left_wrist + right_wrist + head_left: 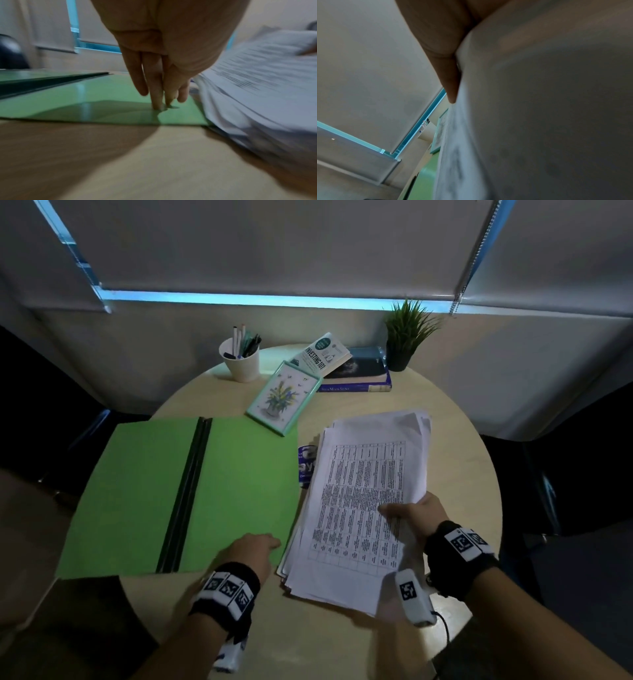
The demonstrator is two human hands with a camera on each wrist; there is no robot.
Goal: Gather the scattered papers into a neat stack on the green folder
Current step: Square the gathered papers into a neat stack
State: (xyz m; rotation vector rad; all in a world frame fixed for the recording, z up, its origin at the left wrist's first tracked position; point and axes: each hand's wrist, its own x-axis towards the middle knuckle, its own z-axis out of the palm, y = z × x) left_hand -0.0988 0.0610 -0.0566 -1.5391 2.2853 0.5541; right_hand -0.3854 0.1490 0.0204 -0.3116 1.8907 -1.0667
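Papers (363, 501) gripped, glossy green folder (239, 491) pressed

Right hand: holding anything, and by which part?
Yes: the right hand grips the paper stack at its right edge, thumb on top. The left hand only presses the green folder.

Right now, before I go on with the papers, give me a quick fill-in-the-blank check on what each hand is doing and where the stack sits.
1. The right hand grips the stack of ____.
2. The left hand presses its straight fingertips on the ____ folder.
3. The paper stack lies to the ____ of the open folder, overlapping its edge.
4. The framed flower picture leans on the ____.

Missing words: papers; green; right; books
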